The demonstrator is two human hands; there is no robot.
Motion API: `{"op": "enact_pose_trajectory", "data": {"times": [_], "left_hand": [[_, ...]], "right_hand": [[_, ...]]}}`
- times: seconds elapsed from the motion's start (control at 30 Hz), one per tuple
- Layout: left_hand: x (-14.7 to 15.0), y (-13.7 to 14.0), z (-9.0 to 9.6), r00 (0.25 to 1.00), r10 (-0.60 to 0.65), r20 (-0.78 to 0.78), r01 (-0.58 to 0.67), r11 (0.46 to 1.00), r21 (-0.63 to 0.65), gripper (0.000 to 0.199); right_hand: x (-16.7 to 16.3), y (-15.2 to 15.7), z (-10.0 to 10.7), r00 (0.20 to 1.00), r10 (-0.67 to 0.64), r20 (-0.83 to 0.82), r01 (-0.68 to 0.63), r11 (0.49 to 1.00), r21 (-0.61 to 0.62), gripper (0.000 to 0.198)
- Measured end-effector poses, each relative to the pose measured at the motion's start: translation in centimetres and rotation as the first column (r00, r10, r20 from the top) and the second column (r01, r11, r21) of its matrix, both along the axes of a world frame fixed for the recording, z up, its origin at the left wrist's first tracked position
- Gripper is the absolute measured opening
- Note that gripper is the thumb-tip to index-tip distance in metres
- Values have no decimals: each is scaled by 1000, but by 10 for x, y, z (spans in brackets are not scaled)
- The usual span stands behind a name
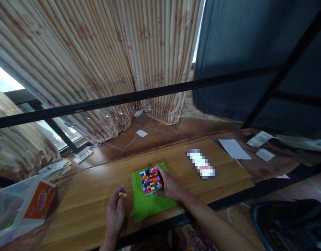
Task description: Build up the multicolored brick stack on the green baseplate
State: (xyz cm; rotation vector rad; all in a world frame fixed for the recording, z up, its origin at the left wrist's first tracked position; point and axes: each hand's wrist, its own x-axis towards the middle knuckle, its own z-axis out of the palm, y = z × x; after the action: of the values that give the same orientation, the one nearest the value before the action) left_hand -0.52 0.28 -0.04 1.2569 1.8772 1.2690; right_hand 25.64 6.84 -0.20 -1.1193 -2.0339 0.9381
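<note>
Bricks (150, 181), bumpy and many-coloured, sit in a square on the green plate (147, 205) on the wooden bench (92, 188). Right hand (169, 186) cups them, grip loose. Left hand (115, 209) pinches a small brick (122, 192)

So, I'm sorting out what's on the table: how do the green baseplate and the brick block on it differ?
The green baseplate is one colour, thin and wide; the multicoloured brick block is smaller, thicker and sits on the baseplate's far part. The right hand touches the block, not the plate. Both are roughly square.
</note>
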Motion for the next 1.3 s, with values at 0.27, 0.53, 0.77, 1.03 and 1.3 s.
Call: {"op": "enact_pose_trajectory", "data": {"times": [0.27, 0.53, 0.77, 1.03, 1.3], "left_hand": [[-3, 1, -1, 999, -41, 8, 41, 999, 36, 44], [-2, -2, -5, 983, -80, 168, 66, 994, 87, 40], [2, -10, -4, 974, -178, 142, 154, 974, 165, 21], [1, -10, -6, 968, -208, 139, 184, 969, 167, 26], [2, -11, -7, 963, -171, 207, 157, 984, 80, 34]], "right_hand": [[-1, 1, -3, 1000, -24, -2, 24, 999, 41, 117], [-1, -14, 0, 995, -97, -7, 97, 995, 18, 113], [3, -18, 0, 993, -113, 17, 113, 994, 7, 111], [3, -9, 1, 996, -65, 57, 67, 997, -24, 109], [13, -39, 54, 960, -229, -162, 229, 973, -19, 83]]}}
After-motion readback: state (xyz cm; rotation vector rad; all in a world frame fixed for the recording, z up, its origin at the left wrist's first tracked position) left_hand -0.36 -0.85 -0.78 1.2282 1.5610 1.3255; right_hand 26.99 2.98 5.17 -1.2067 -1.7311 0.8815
